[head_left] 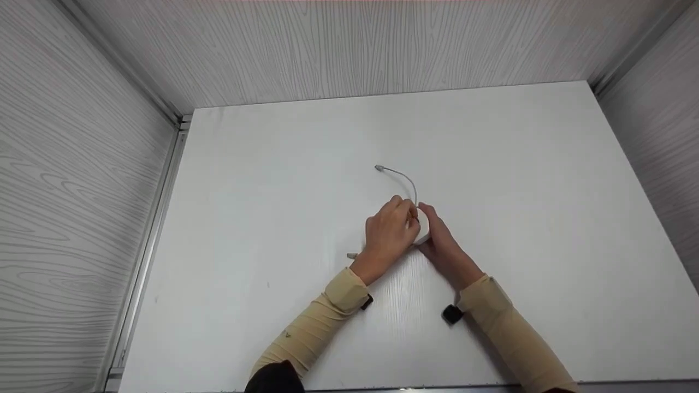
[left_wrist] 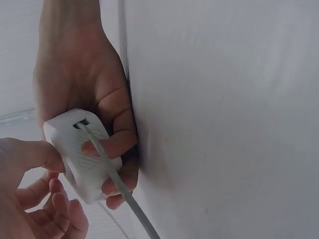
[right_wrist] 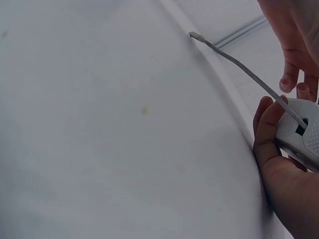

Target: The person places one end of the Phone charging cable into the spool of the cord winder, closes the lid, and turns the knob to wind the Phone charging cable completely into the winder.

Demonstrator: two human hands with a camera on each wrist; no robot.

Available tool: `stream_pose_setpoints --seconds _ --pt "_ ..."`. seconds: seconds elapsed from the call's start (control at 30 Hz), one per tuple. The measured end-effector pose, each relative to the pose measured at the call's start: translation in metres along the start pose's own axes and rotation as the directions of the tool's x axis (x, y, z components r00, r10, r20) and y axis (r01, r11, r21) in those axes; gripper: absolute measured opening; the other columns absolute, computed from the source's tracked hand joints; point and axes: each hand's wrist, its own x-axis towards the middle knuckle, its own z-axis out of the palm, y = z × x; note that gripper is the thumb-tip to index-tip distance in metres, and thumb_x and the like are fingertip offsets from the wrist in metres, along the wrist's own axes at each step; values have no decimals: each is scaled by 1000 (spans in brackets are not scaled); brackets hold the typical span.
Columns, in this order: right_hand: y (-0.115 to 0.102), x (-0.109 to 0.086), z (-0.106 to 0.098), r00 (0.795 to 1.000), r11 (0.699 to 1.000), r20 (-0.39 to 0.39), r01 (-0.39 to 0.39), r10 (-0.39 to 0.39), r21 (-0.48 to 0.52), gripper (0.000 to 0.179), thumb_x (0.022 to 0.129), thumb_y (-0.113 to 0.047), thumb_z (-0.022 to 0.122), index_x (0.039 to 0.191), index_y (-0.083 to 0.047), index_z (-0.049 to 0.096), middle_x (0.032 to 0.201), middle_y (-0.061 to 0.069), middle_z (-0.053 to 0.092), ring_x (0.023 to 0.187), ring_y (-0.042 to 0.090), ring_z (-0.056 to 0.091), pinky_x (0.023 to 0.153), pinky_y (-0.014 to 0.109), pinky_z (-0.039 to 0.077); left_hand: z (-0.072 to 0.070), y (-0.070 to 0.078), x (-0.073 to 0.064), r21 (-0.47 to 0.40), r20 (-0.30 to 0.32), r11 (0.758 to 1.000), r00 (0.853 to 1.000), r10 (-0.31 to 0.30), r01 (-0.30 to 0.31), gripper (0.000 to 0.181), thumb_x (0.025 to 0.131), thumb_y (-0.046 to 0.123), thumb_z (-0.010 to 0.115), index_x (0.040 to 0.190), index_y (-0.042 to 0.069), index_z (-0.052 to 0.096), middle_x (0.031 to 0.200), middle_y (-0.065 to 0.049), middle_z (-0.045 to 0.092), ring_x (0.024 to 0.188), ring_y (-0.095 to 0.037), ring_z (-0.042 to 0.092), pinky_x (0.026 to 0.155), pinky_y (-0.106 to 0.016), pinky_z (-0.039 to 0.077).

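Note:
A white, rounded cable winder (head_left: pixel 422 229) with ribbed sides sits between my hands above the table. My right hand (head_left: pixel 445 248) grips it from the right, its fingers wrapped around the case in the left wrist view. My left hand (head_left: pixel 389 226) comes over its left side, thumb and forefinger bent together at its face; what lies between those fingertips is hidden. From a slot in the case runs a grey cable (right_wrist: pixel 249 74), ending in a small connector (head_left: pixel 379 167) beyond the hands. Another cable end (head_left: pixel 351 255) shows beside my left wrist.
A white table (head_left: pixel 262 218) lies under both hands, bordered by wood-grain panels (head_left: pixel 349 49) at the back and sides. A metal rail (head_left: pixel 144 262) runs along the left edge. Small black devices (head_left: pixel 452 315) sit at both sleeve cuffs.

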Motion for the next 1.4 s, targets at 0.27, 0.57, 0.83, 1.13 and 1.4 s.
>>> stream_pose_setpoints --seconds 0.27,0.57,0.83,1.13,1.4 --pt "1 2 0 999 993 0 -52 52 109 55 112 -47 39 152 -9 46 138 -3 55 120 6 53 101 18 47 0 -13 -7 91 -79 981 980 181 -173 9 99 30 74 95 23 79 90 5 65 71 -10 64 56 -27 53" --pt "-1 2 3 998 991 18 -58 56 120 60 111 -45 39 152 -2 44 129 -1 58 113 6 58 96 18 49 -7 -38 -11 167 -63 916 923 379 -365 11 103 33 70 108 33 80 95 3 67 77 -14 67 66 -32 50" --pt "-1 1 2 1000 1000 -21 -11 11 -7 59 111 -48 41 151 -5 49 133 0 59 116 8 56 99 17 47 -10 -42 -5 285 -71 852 877 475 -439 12 95 42 75 105 35 79 92 4 65 75 -13 64 67 -32 49" --pt "2 2 2 1000 1000 2 24 -24 0 53 113 -42 38 144 -1 51 128 -2 57 114 8 55 98 20 49 -8 -27 -7 236 40 913 942 332 -332 28 100 41 70 87 18 77 82 2 67 76 -16 67 66 -33 48" --pt "3 2 2 999 994 0 38 -38 -98 46 112 -49 38 127 -13 65 119 -5 65 111 9 58 100 22 47 -11 -2 3 7 243 999 969 -51 51 41 98 26 60 60 19 45 56 7 43 54 -11 42 50 -29 32"
